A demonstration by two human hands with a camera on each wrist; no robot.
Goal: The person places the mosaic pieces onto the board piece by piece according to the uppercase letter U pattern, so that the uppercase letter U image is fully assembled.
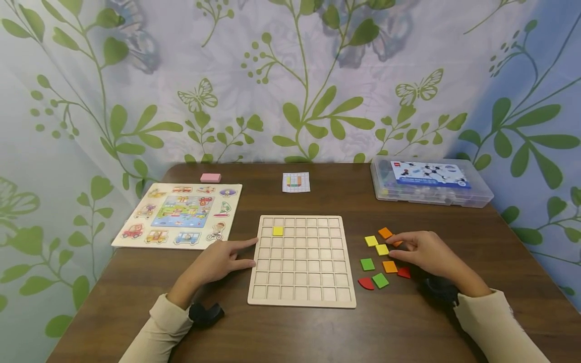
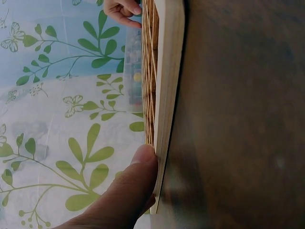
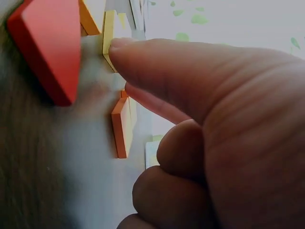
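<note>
I see left hand (image 1: 217, 263), thumb and forefinger apart, touching left edge of grid board (image 1: 301, 303); right hand (image 1: 424, 252) likewise parted, thumb on yellow tile (image 1: 382, 249); desk (image 1: 356, 227) strip between tile and board.

- Square pale wooden grid board (image 1: 301, 265), mid-tabletop: plain beige, ruled into cells
- Square flat tile in that board (image 1: 278, 231): bright yellow
- Loose flat tiles towards the right edge: yellow squares (image 1: 382, 250), green squares (image 1: 380, 280), orange squares (image 1: 390, 266), a red rounded wedge (image 1: 365, 283)
- Wooden tabletop (image 1: 290, 333): dark brown, faintly grained
- Cream puzzle board (image 1: 147, 227), left edge: multicoloured vehicles round a blue-green scene
- Small rectangular block (image 1: 211, 178), far edge: pink
- White paper card (image 1: 296, 182), far edge: multicoloured U on a grid
- Clear plastic box (image 1: 474, 197), far right corner: blue-and-white label
- Cloth backdrop (image 1: 254, 126): whitish and blue, green leaves and butterflies
</note>
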